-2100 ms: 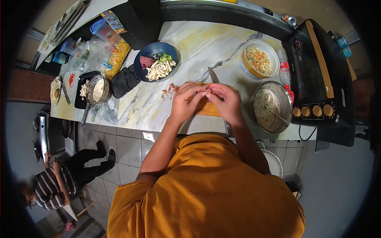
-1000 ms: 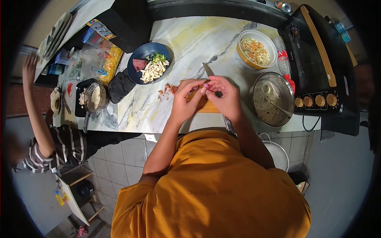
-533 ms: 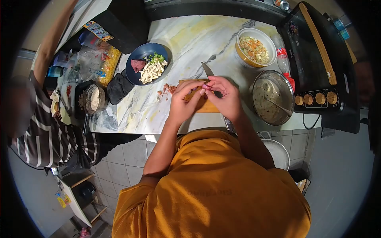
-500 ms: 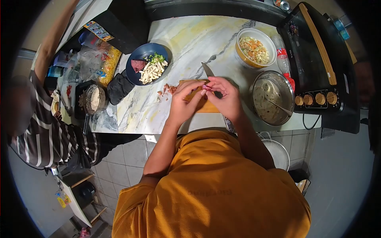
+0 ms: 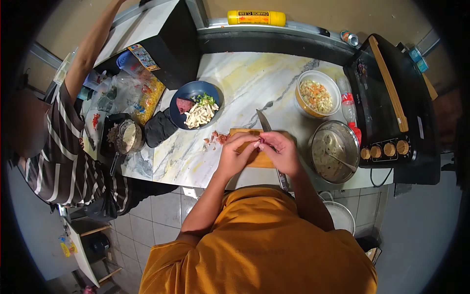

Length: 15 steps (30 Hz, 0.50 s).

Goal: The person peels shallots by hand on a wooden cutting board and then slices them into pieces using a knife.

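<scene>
Above a wooden cutting board (image 5: 263,161), my left hand (image 5: 235,155) and my right hand (image 5: 285,153) meet with fingertips closed on a small purple shallot (image 5: 260,141), mostly covered by the fingers. A knife (image 5: 264,120) lies under my right hand, blade pointing away and handle near the counter's front edge. Left of the board are reddish-brown peels (image 5: 217,140). Farther left, a dark blue plate (image 5: 177,116) carries sliced white pieces, chopped greens and a piece of pink meat.
On the right stand a bowl of shredded vegetables (image 5: 317,96), a steel bowl of batter with a spoon (image 5: 327,147), a plastic bottle (image 5: 348,105) and a black oven (image 5: 387,112). At left, a person in a striped shirt (image 5: 63,161) reaches upward near a pan (image 5: 128,136).
My view has tilted up, so the counter sits lower and a yellow tube shows on the back ledge. Both hands still hold the shallot, fingertips now closer together.
</scene>
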Motion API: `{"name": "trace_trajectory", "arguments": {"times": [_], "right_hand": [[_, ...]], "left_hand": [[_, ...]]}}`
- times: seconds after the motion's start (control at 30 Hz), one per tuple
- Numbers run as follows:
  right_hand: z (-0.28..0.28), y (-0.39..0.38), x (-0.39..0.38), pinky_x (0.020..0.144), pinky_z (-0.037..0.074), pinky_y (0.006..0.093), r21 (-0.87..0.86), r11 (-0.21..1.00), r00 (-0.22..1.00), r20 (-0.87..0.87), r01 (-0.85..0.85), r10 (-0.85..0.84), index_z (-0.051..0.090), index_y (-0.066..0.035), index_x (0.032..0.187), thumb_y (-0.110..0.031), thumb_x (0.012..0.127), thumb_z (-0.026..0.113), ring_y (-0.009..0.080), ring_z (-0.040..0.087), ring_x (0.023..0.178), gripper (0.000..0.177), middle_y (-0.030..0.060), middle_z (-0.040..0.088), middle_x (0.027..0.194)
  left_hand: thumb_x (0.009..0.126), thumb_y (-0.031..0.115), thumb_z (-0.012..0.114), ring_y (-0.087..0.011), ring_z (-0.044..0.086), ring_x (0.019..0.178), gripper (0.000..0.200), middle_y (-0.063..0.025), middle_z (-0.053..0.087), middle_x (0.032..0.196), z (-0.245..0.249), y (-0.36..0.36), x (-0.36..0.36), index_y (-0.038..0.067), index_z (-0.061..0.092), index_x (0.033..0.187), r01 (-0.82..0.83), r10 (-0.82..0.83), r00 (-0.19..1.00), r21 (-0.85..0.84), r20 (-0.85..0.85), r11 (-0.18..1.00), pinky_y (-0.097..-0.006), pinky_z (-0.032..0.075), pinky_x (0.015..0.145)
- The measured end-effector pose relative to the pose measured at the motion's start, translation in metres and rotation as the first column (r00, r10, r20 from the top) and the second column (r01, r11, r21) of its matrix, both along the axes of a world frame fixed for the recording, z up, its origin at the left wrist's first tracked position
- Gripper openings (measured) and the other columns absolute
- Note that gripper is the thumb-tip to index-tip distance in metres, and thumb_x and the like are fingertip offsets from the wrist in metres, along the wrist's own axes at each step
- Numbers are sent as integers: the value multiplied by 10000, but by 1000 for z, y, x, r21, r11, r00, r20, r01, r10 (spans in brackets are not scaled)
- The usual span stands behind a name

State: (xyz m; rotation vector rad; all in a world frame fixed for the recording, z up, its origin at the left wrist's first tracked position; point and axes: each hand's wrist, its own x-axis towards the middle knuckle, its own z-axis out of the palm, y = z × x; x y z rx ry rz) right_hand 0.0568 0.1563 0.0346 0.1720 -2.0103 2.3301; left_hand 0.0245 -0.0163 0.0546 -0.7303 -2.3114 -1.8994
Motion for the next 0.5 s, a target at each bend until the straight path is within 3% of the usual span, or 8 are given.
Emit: {"name": "trace_trajectory", "arguments": {"times": [0.1,0.17,0.23,0.43,0.5], "right_hand": [[-1,2,0,872,507,257,57,998,1000,16,-7,6,611,39,1150,11,890,650,118,638,976,264,86,685,1055],[2,0,0,867,508,255,46,999,1000,28,-11,10,619,35,1145,10,892,647,113,641,965,255,81,690,1043],[5,-1,0,859,510,253,24,1000,999,37,-14,13,619,33,1142,8,893,647,113,642,957,252,80,692,1033],[-3,0,1,847,511,254,50,998,998,55,-28,25,623,25,1134,-9,895,653,115,643,948,244,89,694,1027],[-3,1,1,846,512,255,73,997,998,51,-36,32,624,24,1135,-11,895,654,115,644,946,245,92,694,1026]], "left_hand": [[819,35,736,-221,653,943,129,-118,690,990,-3,0,0,12,722,945,-63,62,997,-23,-50,998,-321,497,845],[810,52,753,-209,665,918,135,-113,708,975,-4,0,1,14,726,937,-88,88,994,-3,64,996,-314,501,838],[816,71,751,-227,678,903,123,-117,713,955,-7,-1,1,22,723,926,-101,99,993,17,71,995,-316,515,826],[821,43,756,-109,631,891,126,-64,714,971,-14,-5,3,6,700,928,-91,86,984,31,154,995,-266,496,808],[820,64,758,-133,641,917,115,-68,713,966,-15,-4,4,16,699,907,-92,78,976,61,205,994,-277,489,841]]}}
